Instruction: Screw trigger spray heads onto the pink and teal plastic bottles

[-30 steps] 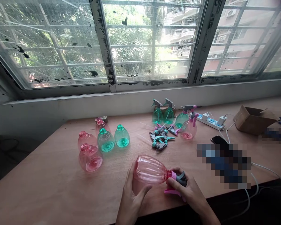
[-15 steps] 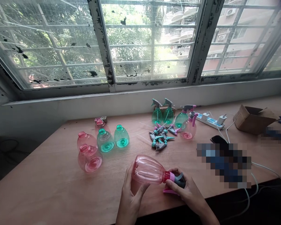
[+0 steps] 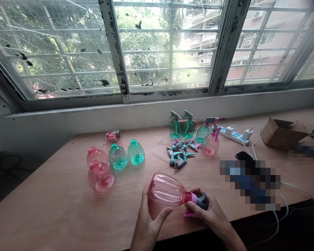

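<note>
A pink see-through spray bottle lies on its side in both my hands, just above the wooden table's near edge. My left hand cups the bottle's body from below, thumb on its front. My right hand is closed round the grey and pink trigger head at the bottle's neck.
Several open pink and green bottles stand to the left. A pile of loose trigger heads lies in the middle, with capped bottles behind. A power strip, cables, a phone and a cardboard box lie to the right.
Both hands keep hold of the bottle, which has shifted slightly. My right-hand fingers have moved a little on the trigger head.
</note>
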`<state>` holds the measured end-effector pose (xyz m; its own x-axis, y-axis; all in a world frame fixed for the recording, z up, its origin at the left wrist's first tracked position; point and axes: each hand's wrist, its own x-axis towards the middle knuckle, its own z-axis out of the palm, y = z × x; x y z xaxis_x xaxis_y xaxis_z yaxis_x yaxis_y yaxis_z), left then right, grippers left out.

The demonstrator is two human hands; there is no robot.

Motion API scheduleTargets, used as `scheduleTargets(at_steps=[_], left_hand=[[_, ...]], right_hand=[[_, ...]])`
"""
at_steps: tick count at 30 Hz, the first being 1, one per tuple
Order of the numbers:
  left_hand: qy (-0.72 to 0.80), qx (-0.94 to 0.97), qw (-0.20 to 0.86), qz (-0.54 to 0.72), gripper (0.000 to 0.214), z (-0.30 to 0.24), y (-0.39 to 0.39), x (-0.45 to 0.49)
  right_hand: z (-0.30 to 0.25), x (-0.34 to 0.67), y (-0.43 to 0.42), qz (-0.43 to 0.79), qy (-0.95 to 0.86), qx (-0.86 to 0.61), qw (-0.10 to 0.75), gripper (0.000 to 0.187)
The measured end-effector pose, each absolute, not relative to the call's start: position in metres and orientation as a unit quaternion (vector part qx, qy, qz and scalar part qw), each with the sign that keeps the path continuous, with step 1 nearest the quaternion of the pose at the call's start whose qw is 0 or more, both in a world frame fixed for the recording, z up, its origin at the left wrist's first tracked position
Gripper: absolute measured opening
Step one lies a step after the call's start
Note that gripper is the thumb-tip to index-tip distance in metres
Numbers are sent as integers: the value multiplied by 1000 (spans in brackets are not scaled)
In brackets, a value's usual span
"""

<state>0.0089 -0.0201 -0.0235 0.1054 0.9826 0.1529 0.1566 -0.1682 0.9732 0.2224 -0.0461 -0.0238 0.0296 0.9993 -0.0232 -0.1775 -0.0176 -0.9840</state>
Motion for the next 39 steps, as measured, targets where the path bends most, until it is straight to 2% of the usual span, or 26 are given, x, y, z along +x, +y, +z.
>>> scheduleTargets(at_steps=[6, 10, 13, 18, 23, 29, 36, 39], left_hand=[[480, 547, 462, 507, 93, -27, -16, 10], [466, 592, 422, 504, 80, -31, -12, 7], [447, 600, 432, 502, 74, -29, -14, 7], [451, 578, 462, 499, 88, -25, -19, 10], [457, 557, 465, 516, 75, -30, -15, 9], [434, 571, 483, 502, 72, -26, -16, 6], [450, 511, 482, 551, 94, -21, -22, 14], [453, 526, 478, 538, 86, -26, -20, 11]], right_hand=[[-24, 220, -45, 516, -465, -478, 537, 36], [-24, 221, -46, 526, -450, -479, 540, 36], [-25, 221, -46, 530, -444, -476, 543, 36], [-26, 220, -45, 519, -455, -480, 542, 35], [-26, 218, -45, 507, -459, -489, 541, 36], [-24, 217, -46, 509, -441, -496, 548, 40], [-24, 216, -47, 510, -447, -490, 548, 40], [-26, 217, -46, 523, -441, -482, 547, 40]])
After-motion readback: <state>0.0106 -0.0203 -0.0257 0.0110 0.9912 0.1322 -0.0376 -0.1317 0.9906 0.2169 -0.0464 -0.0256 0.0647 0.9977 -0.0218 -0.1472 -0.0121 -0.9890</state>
